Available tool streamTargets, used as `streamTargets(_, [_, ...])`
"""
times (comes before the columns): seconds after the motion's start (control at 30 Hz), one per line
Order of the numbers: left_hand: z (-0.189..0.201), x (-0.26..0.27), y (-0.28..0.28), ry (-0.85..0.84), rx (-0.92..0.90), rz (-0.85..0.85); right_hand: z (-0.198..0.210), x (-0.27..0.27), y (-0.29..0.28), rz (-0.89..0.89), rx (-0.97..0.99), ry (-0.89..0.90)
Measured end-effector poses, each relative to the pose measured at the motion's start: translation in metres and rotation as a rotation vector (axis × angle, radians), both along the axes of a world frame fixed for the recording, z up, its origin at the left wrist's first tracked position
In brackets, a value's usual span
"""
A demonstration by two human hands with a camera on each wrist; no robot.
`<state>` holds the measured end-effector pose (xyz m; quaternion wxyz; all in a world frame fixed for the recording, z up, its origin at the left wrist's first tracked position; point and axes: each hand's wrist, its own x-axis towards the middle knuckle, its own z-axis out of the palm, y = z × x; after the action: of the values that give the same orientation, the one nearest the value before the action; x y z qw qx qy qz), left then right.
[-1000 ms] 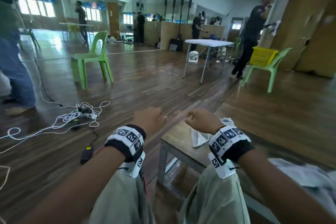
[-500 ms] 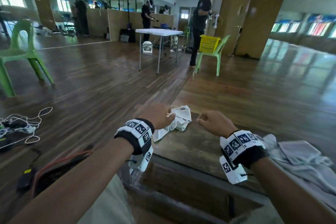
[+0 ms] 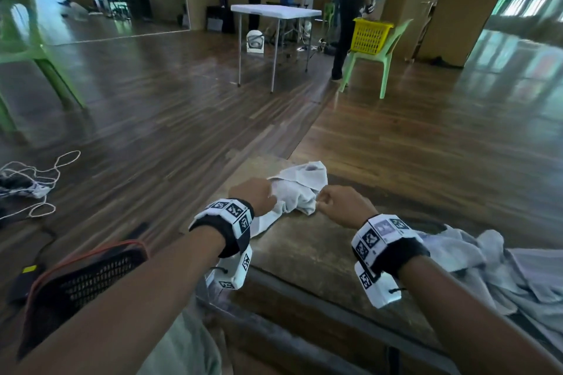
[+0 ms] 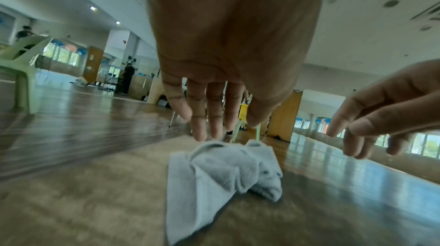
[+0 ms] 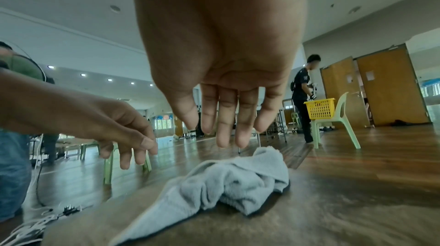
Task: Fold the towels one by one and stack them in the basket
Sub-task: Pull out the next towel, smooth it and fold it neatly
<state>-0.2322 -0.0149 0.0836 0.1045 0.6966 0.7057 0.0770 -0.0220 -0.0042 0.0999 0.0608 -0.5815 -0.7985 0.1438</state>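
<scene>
Crumpling towel (image 3: 300, 189), corners hidden

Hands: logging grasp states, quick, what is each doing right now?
Left hand: open, fingers above the crumpled towel, holding nothing.
Right hand: open, holding nothing.

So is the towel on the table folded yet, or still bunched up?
Still bunched up. The towel lies crumpled on the table, with loose creases and no flat layers. Both the left hand and right hand hover open above it.

Glossy wood floor (image 3: 158, 94), white folding table (image 3: 275, 11), green chairs (image 3: 377, 49), wooden doors (image 3: 451, 0)
</scene>
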Motion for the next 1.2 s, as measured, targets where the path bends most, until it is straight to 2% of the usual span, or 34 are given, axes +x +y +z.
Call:
streamTargets(0.1, [-0.038,-0.007,0.018,0.014,-0.127,0.041,-0.031,-0.019,0.029,0.051,-0.037,-0.035])
streamTargets(0.2, [-0.076,-0.009,0.025,-0.001,-0.195,0.094,-0.057,-0.039,0.053,0.137,0.018,-0.065])
streamTargets(0.33, [-0.107,-0.013,0.025,-0.032,-0.114,0.141,-0.083,-0.068,0.070,0.254,0.129,-0.112])
streamTargets(0.47, [-0.112,-0.024,0.024,-0.104,-0.097,0.187,-0.098,-0.089,0.070,0.356,0.146,-0.236])
streamTargets(0.63, [-0.101,-0.036,0.008,-0.203,0.063,0.131,-0.103,-0.096,0.065,0.360,0.146,-0.310])
streamTargets(0.8, [-0.076,-0.054,-0.001,-0.327,0.264,-0.027,-0.088,-0.095,0.058,0.346,0.224,-0.128])
streamTargets(0.9, [-0.048,-0.060,-0.006,-0.347,0.387,-0.149,-0.066,-0.098,0.055,0.427,0.203,-0.071])
streamTargets(1.2, [0.037,-0.061,-0.021,-0.390,0.504,-0.169,0.020,-0.071,0.037,0.361,0.384,0.219])
